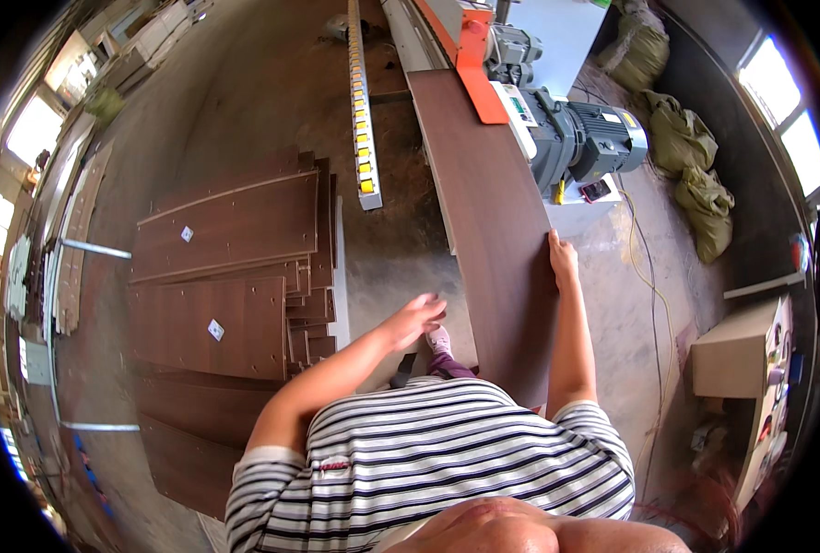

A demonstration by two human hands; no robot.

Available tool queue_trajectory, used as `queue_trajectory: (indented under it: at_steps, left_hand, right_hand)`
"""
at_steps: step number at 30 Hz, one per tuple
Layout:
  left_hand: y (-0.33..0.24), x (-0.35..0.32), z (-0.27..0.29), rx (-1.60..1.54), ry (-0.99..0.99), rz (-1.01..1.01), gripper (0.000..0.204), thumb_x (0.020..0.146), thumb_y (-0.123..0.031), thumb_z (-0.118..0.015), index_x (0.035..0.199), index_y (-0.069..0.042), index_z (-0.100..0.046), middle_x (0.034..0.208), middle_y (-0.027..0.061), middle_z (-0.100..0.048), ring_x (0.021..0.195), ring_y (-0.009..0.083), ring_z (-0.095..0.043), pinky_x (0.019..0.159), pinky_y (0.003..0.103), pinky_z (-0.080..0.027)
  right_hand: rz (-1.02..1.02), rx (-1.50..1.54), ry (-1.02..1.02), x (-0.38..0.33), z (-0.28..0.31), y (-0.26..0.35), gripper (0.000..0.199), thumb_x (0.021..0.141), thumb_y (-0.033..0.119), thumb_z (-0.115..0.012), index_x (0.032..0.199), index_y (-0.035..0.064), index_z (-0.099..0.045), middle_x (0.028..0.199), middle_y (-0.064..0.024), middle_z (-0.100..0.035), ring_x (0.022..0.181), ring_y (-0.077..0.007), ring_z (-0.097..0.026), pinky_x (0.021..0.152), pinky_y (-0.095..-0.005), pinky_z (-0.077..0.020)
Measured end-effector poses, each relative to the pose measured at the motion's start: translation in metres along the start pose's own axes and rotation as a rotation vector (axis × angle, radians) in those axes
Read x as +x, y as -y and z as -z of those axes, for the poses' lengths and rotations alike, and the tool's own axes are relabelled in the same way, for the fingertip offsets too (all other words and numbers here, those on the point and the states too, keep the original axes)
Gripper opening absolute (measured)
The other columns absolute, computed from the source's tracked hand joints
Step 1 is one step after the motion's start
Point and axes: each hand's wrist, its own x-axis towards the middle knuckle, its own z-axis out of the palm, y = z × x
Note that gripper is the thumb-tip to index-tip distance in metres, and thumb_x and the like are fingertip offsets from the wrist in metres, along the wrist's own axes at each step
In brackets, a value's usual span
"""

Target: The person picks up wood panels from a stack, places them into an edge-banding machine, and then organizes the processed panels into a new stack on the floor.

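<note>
The left hand (pixel 416 318) hangs free with its fingers spread, holding nothing, just beside the board (pixel 488 230). The right hand (pixel 563 258) presses on the board's right edge. The board lies along the machine (pixel 557 129). Stacked panels (pixel 235 267) lie at the left on the floor.

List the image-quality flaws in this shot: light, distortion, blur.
Head view: the windows blow out white; fisheye bends the long brown panel and the roller rail; corners go black; the left hand looks slightly soft, the right hand sharper.
</note>
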Motion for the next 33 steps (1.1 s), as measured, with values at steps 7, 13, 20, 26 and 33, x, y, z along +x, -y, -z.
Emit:
queue_trajectory:
  at_steps: [7,13,20,26,33]
  left_hand:
    - [-0.023,-0.006,-0.045,-0.293,0.002,-0.155,0.049,0.086,-0.033,-0.069,0.12,-0.003,-0.05,0.11,0.0055,-0.061,0.101,0.0165,-0.058,0.093,0.034,-0.043]
    - [-0.029,-0.058,-0.022,-0.37,-0.274,-0.32,0.043,0.086,-0.029,-0.069,0.117,-0.005,-0.051,0.107,0.0042,-0.06,0.099,0.0147,-0.057,0.092,0.034,-0.043]
    - [0.016,-0.125,0.005,-0.587,-0.76,-0.539,0.034,0.094,-0.024,-0.062,0.118,-0.002,-0.052,0.106,0.0055,-0.06,0.099,0.0157,-0.059,0.088,0.034,-0.049]
    - [0.077,-0.173,0.023,-0.912,-1.014,-0.615,0.034,0.095,-0.024,-0.06,0.122,-0.005,-0.052,0.114,0.004,-0.062,0.103,0.0177,-0.06,0.092,0.035,-0.047]
    - [0.136,-0.202,0.093,-0.948,-1.254,-0.801,0.026,0.094,-0.023,-0.061,0.113,-0.007,-0.055,0.105,0.0066,-0.065,0.094,0.0194,-0.064,0.083,0.036,-0.051]
  right_hand:
    - [0.106,0.154,0.176,-0.029,-0.02,0.019,0.058,0.092,0.047,-0.059,0.093,-0.0102,-0.066,0.078,-0.011,-0.063,0.078,-0.0152,-0.054,0.073,-0.0346,-0.0458]
    - [0.442,0.099,0.333,-0.043,-0.078,0.11,0.055,0.095,0.047,-0.054,0.098,-0.0065,-0.066,0.077,-0.0091,-0.062,0.076,-0.0181,-0.054,0.073,-0.0347,-0.0453]
    - [0.926,-0.158,0.63,-0.13,-0.184,0.22,0.05,0.094,0.049,-0.051,0.098,0.0029,-0.069,0.091,-0.0233,-0.066,0.094,-0.0411,-0.062,0.082,-0.0436,-0.047]
    - [1.242,-0.5,0.908,-0.246,-0.277,0.262,0.057,0.093,0.054,-0.045,0.1,0.0031,-0.069,0.099,-0.0238,-0.066,0.102,-0.0414,-0.06,0.088,-0.046,-0.0461]
    - [1.365,-0.512,1.185,-0.321,-0.374,0.261,0.058,0.091,0.05,-0.05,0.097,-0.005,-0.067,0.1,-0.0277,-0.066,0.099,-0.0393,-0.063,0.085,-0.0438,-0.047]
